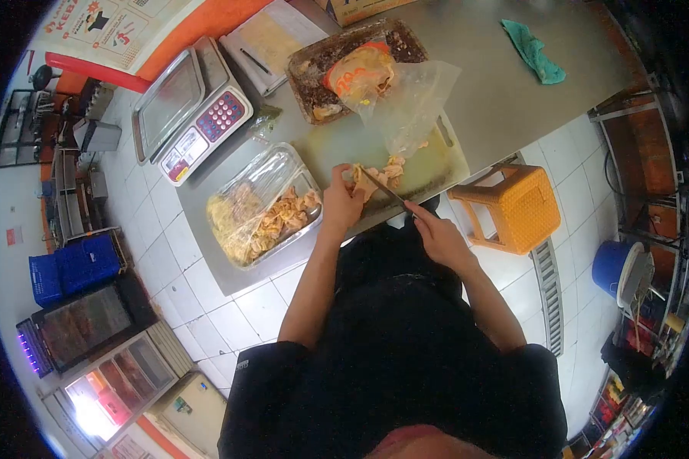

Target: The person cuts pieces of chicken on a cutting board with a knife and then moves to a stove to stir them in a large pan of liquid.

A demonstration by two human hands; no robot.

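My right hand [436,236] is closed round the handle of a knife [389,194], whose blade slants up and left over the cutting board [444,164]. Under the blade tip lie pale pieces of meat [391,173], which look like chicken. My left hand [345,200] presses its bent fingers against the left side of these pieces. To the left of that hand is a metal tray [311,224] of cut meat [279,222], partly covered by clear plastic. A clear plastic bag [417,99] with orange print reaches onto the board's far side.
A stained baking tray [306,76] stands behind the board, under the bag. At the left are a digital scale [220,122] and papers with a pen [255,61]. A green cloth [534,52] lies far right. A yellow stool [513,210] stands right of the table.
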